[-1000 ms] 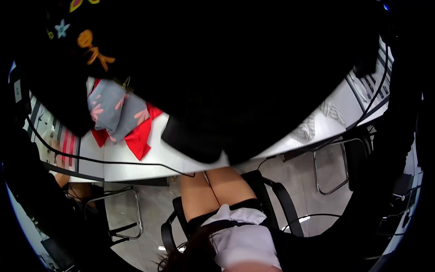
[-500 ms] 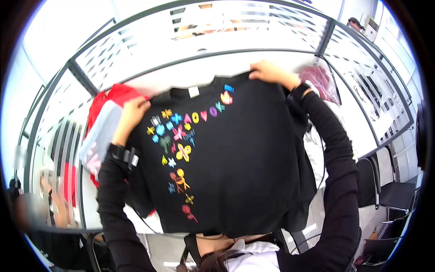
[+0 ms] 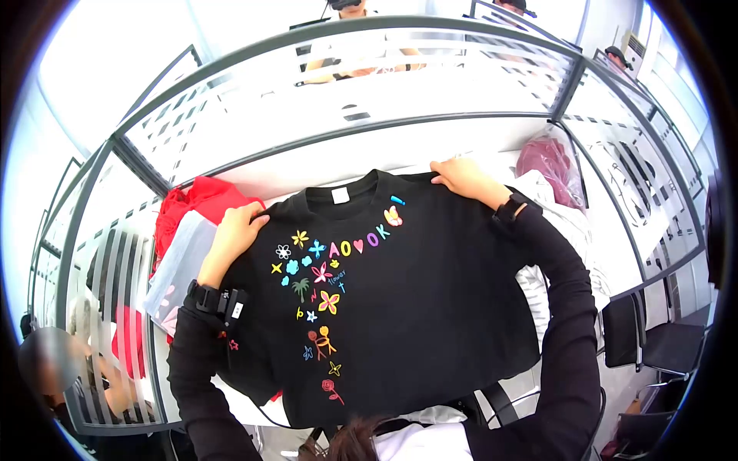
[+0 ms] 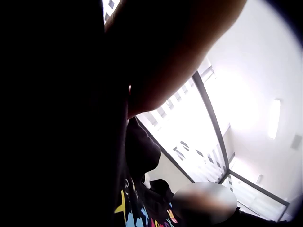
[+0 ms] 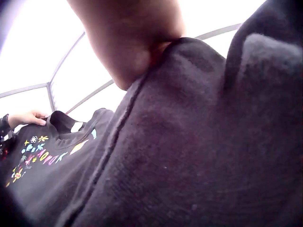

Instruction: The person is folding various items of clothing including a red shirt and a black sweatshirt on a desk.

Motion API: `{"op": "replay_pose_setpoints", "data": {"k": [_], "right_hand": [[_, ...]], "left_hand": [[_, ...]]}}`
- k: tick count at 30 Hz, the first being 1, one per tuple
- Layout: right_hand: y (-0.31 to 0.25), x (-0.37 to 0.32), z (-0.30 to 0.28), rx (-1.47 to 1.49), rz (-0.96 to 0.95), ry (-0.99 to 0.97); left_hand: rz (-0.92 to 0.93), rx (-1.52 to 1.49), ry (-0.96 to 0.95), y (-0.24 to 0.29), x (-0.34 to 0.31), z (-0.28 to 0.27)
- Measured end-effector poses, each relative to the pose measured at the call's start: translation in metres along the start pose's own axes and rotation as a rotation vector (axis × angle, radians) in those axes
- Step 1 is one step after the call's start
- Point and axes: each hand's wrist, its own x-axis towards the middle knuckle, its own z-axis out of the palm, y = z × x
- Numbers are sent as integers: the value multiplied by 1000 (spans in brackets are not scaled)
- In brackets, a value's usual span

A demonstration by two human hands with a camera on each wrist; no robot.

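Observation:
A black sweatshirt [image 3: 430, 307] with colourful drawings down one side is spread front up between both hands. My left hand [image 3: 236, 233] pinches its shoulder at the left, thumb on top. At the other shoulder my right hand [image 3: 463, 177] grips the cloth near the seam. The neckline, with a white label, lies between the hands. In the right wrist view, the sweatshirt [image 5: 189, 142] hangs in folds below the gripping right hand [image 5: 137, 47]. The left wrist view shows the left hand [image 4: 175, 71] dark against the light, with its fingertips hidden.
Red cloth [image 3: 201, 201] and a grey-blue garment [image 3: 183, 257] with pink prints lie at the left. On the right are a white striped garment [image 3: 565, 227] and a plastic-bagged mauve item [image 3: 550, 163]. A dark-framed clear partition [image 3: 354, 124] borders the table; people sit beyond it.
One second ago the raised sweatshirt blocked most of the head view. It has come down, spread out over the table, with both hands at its shoulders.

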Motion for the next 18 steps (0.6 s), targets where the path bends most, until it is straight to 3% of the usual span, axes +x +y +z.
{"op": "replay_pose_setpoints", "data": {"k": [11, 18], "right_hand": [[-14, -11, -5, -142, 8, 17], [-8, -8, -2, -211, 23, 153]], "left_hand": [[16, -27, 7, -25, -5, 19], [91, -79, 105, -31, 1, 17]]}}
